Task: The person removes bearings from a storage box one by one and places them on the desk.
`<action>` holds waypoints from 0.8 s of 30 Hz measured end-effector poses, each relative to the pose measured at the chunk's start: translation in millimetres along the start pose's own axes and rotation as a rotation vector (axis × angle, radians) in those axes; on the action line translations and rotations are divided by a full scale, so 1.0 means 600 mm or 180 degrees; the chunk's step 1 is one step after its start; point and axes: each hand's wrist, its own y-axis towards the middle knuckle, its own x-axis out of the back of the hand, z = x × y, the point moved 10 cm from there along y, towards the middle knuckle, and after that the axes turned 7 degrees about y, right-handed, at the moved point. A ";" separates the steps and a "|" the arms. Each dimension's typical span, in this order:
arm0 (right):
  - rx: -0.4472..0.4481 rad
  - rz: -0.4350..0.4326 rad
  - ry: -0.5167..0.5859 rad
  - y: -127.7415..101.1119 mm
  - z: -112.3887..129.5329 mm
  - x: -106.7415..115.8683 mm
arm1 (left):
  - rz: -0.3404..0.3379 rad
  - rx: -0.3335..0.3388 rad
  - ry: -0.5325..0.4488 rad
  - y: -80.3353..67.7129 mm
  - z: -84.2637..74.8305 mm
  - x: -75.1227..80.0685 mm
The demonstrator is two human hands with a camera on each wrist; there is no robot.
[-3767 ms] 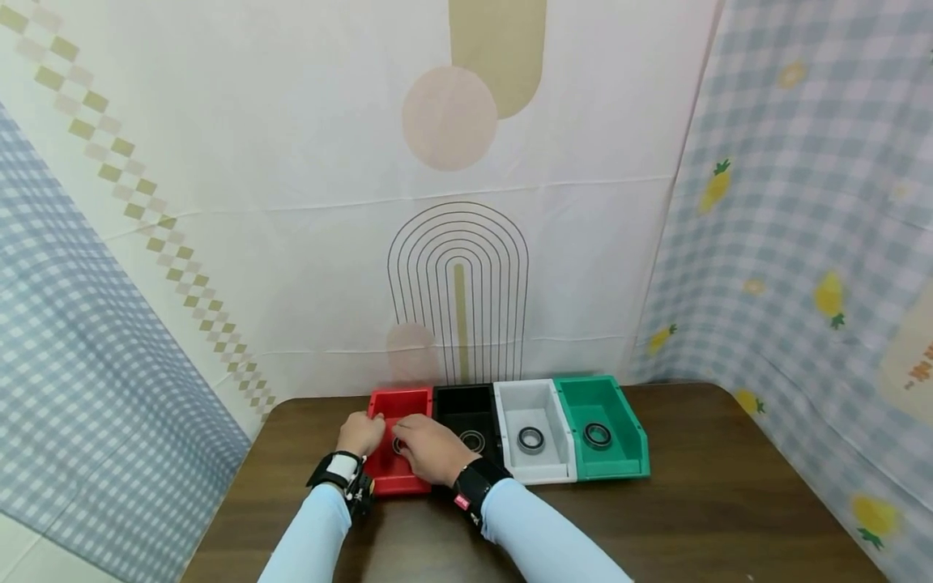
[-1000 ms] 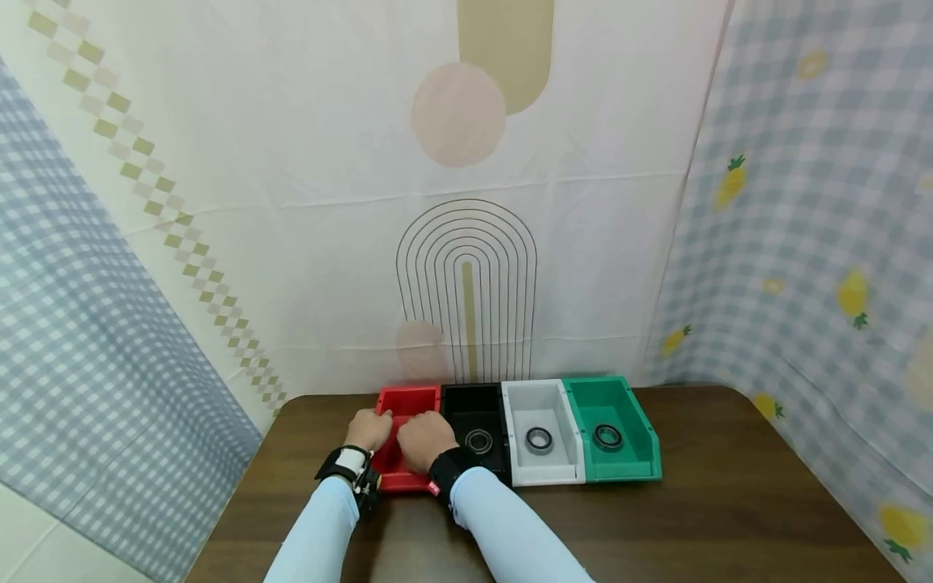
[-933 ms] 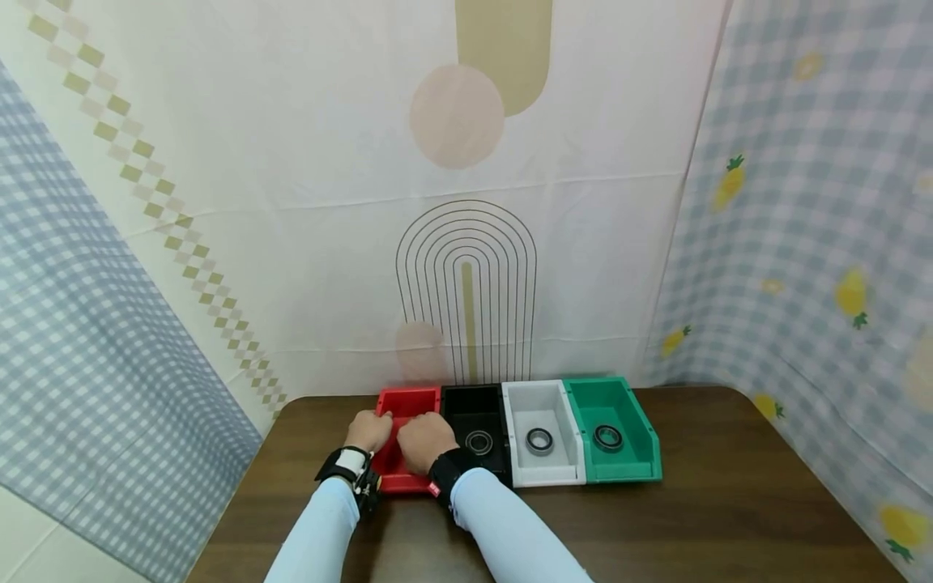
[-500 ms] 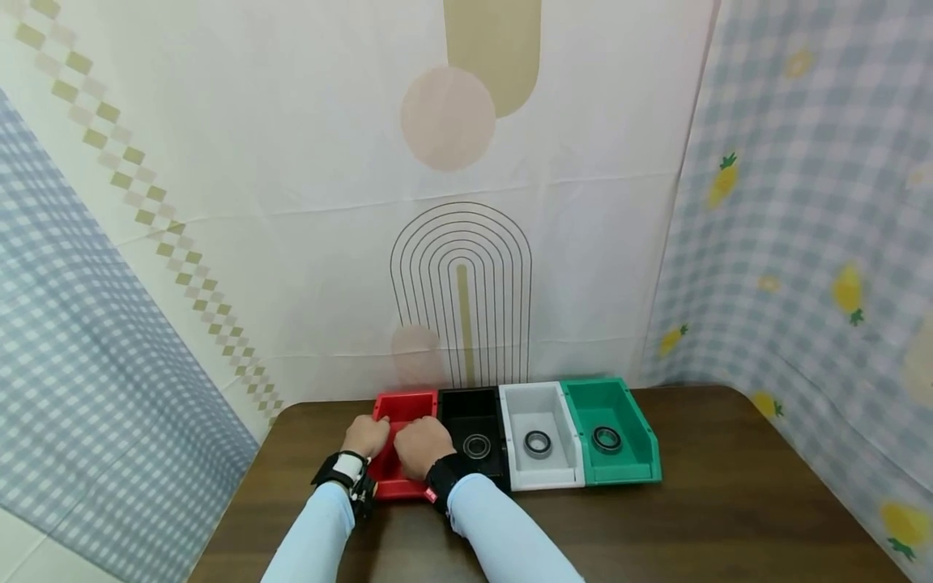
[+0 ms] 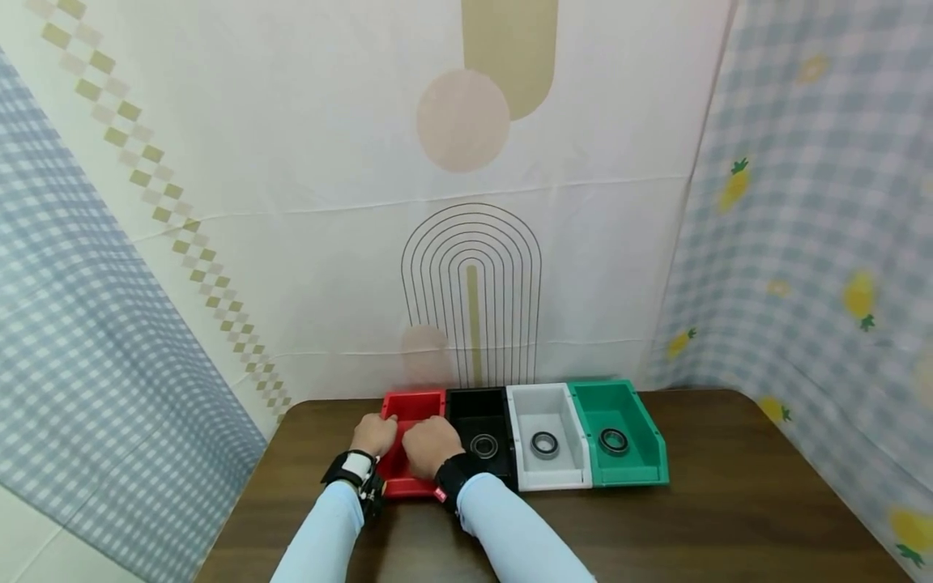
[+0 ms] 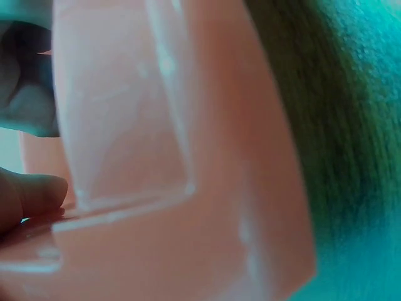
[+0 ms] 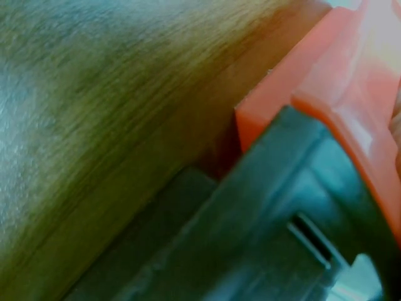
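Note:
In the head view my left hand (image 5: 374, 435) grips the left wall of the red bin (image 5: 408, 485), its thumb at the rim. Its thumb (image 6: 34, 193) also shows at the bin's edge in the left wrist view. My right hand (image 5: 432, 447) is curled down over the right side of the same bin. Its fingertips are hidden, so whatever it touches or holds there cannot be seen. A dark, blurred shape (image 6: 28, 94) beside the bin wall in the left wrist view is unclear. Part of the red bin (image 7: 351, 94) fills the right wrist view's right side.
Right of the red bin, a black bin (image 5: 474, 402), a white bin (image 5: 538, 400) and a green bin (image 5: 602, 397) stand side by side. Ring-shaped bearings (image 5: 544, 453) lie inside these three. The wooden table (image 5: 692, 518) meets a fabric-covered wall (image 5: 328, 243) behind.
Several seconds ago a bearing showed in the red bin under my right fingers; my right hand has since turned down and hides it. Over the last second both hands stay in place.

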 end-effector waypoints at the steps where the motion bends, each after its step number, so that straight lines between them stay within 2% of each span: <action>1: 0.0003 0.0003 0.0001 0.000 0.000 -0.001 | 0.0014 0.0004 -0.0010 0.000 0.000 0.000; 5: -0.0010 0.0019 -0.0010 0.001 0.000 -0.005 | 0.0061 0.0061 -0.0042 -0.009 -0.003 0.002; 12: -0.0028 0.0091 0.0058 0.001 -0.001 -0.011 | 0.0024 0.0105 0.0046 -0.026 -0.016 0.011; 20: -0.0030 0.0025 0.0000 0.004 -0.001 -0.009 | -0.0118 0.0013 0.0003 -0.025 -0.017 0.018; 24: -0.0022 0.0042 0.0000 0.005 -0.001 -0.008 | -0.0049 0.0071 -0.0056 -0.025 -0.016 0.016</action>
